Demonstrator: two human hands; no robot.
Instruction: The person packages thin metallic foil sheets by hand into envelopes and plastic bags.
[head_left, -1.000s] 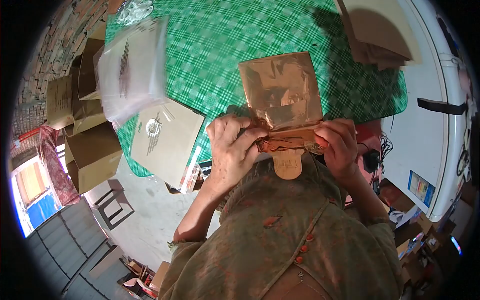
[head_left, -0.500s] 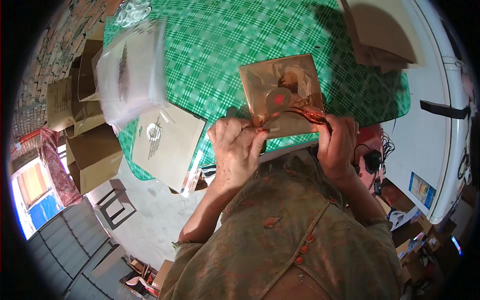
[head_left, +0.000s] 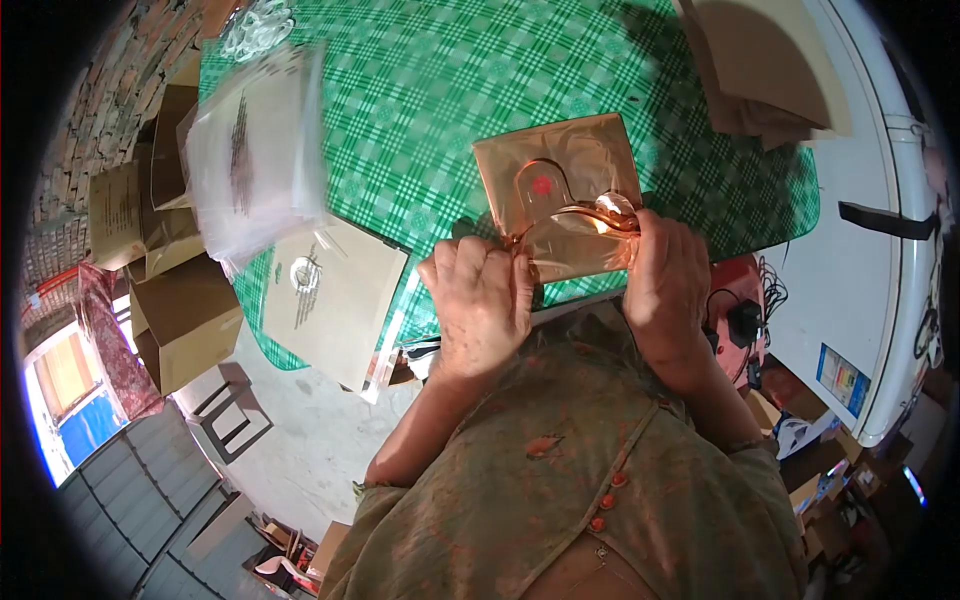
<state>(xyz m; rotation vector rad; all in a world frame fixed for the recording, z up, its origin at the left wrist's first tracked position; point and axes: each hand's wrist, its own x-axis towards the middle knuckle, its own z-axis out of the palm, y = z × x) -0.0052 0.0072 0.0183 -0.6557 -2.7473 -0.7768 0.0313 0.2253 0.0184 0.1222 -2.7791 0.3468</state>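
Note:
A shiny copper-coloured foil packet [head_left: 600, 150], roughly square, lies over the green checked tablecloth in front of my body. A red mark shows on its surface, and a raised, glossy fold runs across its middle. At the packet's left edge, my left hand [head_left: 475, 305] is closed, thumb and curled fingers pinching the foil. My right hand [head_left: 665, 285] grips the opposite edge, its thumb at the end of the fold. Between the hands, the near part of the packet reaches close to the table's front edge.
Left on the green table [head_left: 420, 90] are a stack of clear plastic sleeves [head_left: 265, 150] and a beige printed sheet [head_left: 335, 300]. Open cardboard boxes [head_left: 185, 320] stand beyond. Brown paper pieces [head_left: 760, 70] lie at the back right, beside a white appliance [head_left: 850, 290].
The foil's near part has flattened and its fold now stands as a smoother, curved ridge. Both hands have shifted slightly along the side edges, the right one moving up.

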